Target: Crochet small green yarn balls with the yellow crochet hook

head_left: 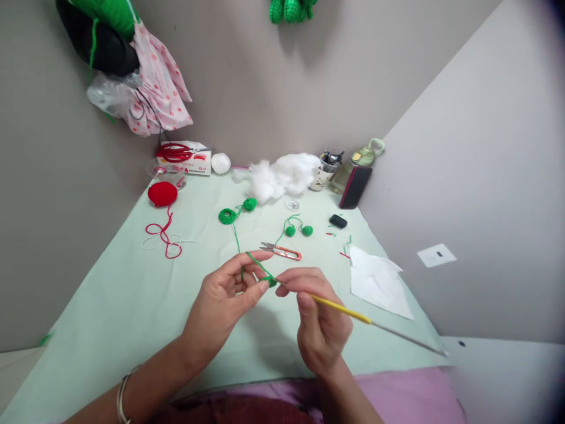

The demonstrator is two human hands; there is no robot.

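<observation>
My left hand [229,294] pinches a small green crochet piece [270,281] between thumb and fingers, with green yarn [260,265] running over the index finger. My right hand [324,318] is closed around the yellow handle of a crochet hook [339,306]. The hook's tip meets the green piece, and its metal rear end points right. From the left hand the yarn leads back to a green yarn coil [227,216]. Just beyond the fingertips lie orange-handled thread snips [282,251]. Behind those are small green crocheted balls [307,231], with another green ball [249,204] near the coil.
White stuffing [282,176] lies at the back, beside a pen cup [324,169], a bottle [348,171] and a leaning phone [355,187]. At left are a red yarn ball [162,194] and loose red yarn [165,235]. White paper [377,282] lies right; walls enclose the table.
</observation>
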